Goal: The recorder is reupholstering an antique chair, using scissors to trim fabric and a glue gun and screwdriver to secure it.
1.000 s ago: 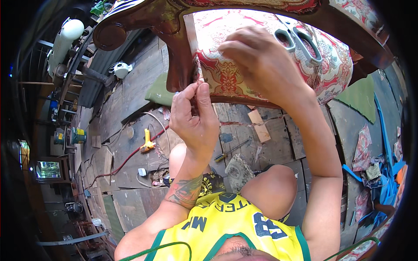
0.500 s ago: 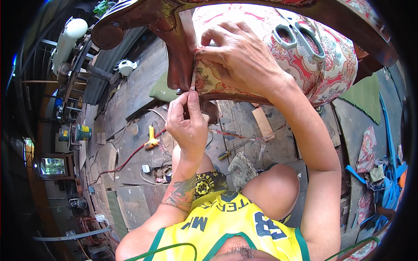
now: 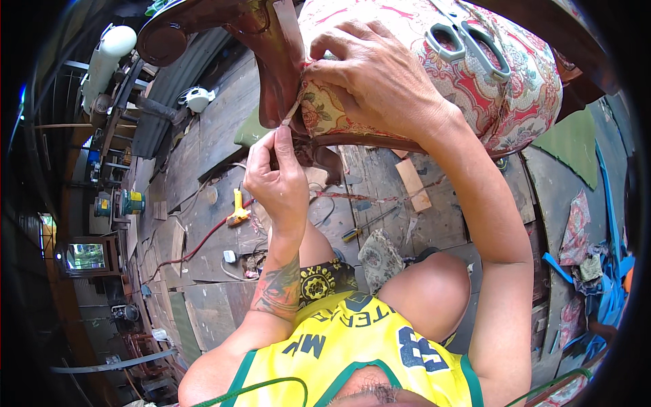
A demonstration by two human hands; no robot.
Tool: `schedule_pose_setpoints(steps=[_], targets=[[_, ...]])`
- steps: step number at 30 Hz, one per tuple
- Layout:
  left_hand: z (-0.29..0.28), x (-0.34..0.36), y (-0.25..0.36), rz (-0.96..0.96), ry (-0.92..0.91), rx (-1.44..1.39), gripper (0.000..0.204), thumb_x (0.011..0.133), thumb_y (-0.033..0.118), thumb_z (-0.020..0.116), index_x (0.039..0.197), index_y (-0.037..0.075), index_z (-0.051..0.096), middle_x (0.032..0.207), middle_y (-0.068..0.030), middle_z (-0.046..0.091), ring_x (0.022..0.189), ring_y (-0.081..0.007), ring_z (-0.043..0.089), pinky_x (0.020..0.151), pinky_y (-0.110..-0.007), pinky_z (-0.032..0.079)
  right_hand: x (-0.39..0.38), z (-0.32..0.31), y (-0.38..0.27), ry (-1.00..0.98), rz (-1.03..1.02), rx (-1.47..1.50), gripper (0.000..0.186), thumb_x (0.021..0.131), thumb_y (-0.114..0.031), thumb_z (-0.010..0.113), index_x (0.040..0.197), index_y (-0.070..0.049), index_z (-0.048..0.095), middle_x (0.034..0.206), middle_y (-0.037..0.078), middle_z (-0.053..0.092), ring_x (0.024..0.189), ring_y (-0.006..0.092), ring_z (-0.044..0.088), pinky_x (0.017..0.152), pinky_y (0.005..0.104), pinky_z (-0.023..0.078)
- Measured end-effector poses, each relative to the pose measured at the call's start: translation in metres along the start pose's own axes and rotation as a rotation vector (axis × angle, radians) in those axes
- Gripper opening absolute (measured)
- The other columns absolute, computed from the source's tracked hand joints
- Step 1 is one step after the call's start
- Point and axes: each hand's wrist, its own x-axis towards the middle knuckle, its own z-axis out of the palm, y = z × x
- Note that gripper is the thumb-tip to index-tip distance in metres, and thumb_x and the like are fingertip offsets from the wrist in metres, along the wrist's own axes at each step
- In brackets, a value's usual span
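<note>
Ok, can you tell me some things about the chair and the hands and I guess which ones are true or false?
1. The scissors lie on the flowery cushion. True.
2. The right hand holds the scissors. False: it presses flat on the cushion fabric beside the dark wooden frame; the scissors lie untouched.
3. The left hand pinches a fabric edge below the cushion corner. True.
4. The floor is smooth white tile. False: it is worn wooden boards.
5. A yellow tool lies on the floor. True.

Place: an upholstery workshop where I sit.
Signs: plank floor (image 3: 203,136), fabric scraps (image 3: 576,227), scissors (image 3: 468,44), carved chair frame (image 3: 271,61).
</note>
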Motion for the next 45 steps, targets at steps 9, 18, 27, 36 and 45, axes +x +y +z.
schedule_pose_setpoints(steps=[9, 18, 27, 36, 45], targets=[[0.005, -0.009, 0.003, 0.475, 0.113, 0.146, 0.009, 0.09, 0.004, 0.079, 0.096, -0.002, 0.076, 0.08, -0.0087, 0.071, 0.062, -0.0152, 0.059, 0.059, -0.03, 0.048, 0.0, -0.003, -0.002, -0.018, -0.029, 0.012, 0.031, 0.077, -0.019, 0.074, 0.108, -0.021, 0.078, 0.122, 0.004, 0.065, 0.122, 0.0257, 0.058, 0.108, 0.0433, 0.042], [0.018, -0.018, -0.014, 0.419, 0.074, 0.156, 0.016, 0.087, 0.0, 0.079, 0.103, -0.002, 0.078, 0.083, -0.0147, 0.072, 0.069, -0.0236, 0.067, 0.065, -0.032, 0.053, 0.001, -0.006, -0.004, -0.062, -0.049, 0.022, 0.036, 0.077, -0.018, 0.074, 0.113, -0.023, 0.076, 0.125, 0.004, 0.062, 0.124, 0.0277, 0.056, 0.106, 0.0449, 0.043], [0.009, -0.032, -0.005, -0.412, -0.117, -0.535, 0.022, 0.104, 0.017, 0.066, 0.112, -0.002, 0.07, 0.085, -0.0066, 0.072, 0.069, -0.0097, 0.062, 0.059, -0.029, 0.053, 0.001, -0.006, -0.009, -0.075, -0.038, -0.009, 0.037, 0.08, -0.015, 0.072, 0.116, -0.023, 0.075, 0.127, 0.004, 0.062, 0.126, 0.029, 0.055, 0.105, 0.047, 0.044], [0.012, -0.017, -0.027, -0.637, -0.113, -0.86, 0.022, 0.105, 0.023, 0.065, 0.103, 0.001, 0.068, 0.087, -0.0017, 0.068, 0.071, -0.0061, 0.055, 0.062, -0.023, 0.045, -0.002, -0.001, -0.017, 0.015, -0.01, -0.052, 0.025, 0.083, -0.02, 0.071, 0.106, -0.018, 0.079, 0.122, 0.005, 0.065, 0.123, 0.0274, 0.057, 0.106, 0.0449, 0.044], [0.023, -0.028, -0.021, -0.495, -0.028, -0.666, 0.02, 0.103, 0.019, 0.069, 0.105, 0.0, 0.072, 0.086, -0.0018, 0.071, 0.069, -0.0044, 0.056, 0.063, -0.02, 0.046, -0.009, 0.012, -0.027, 0.055, -0.053, -0.048, 0.023, 0.077, -0.017, 0.071, 0.098, -0.014, 0.079, 0.127, 0.004, 0.061, 0.122, 0.027, 0.054, 0.11, 0.048, 0.043]])
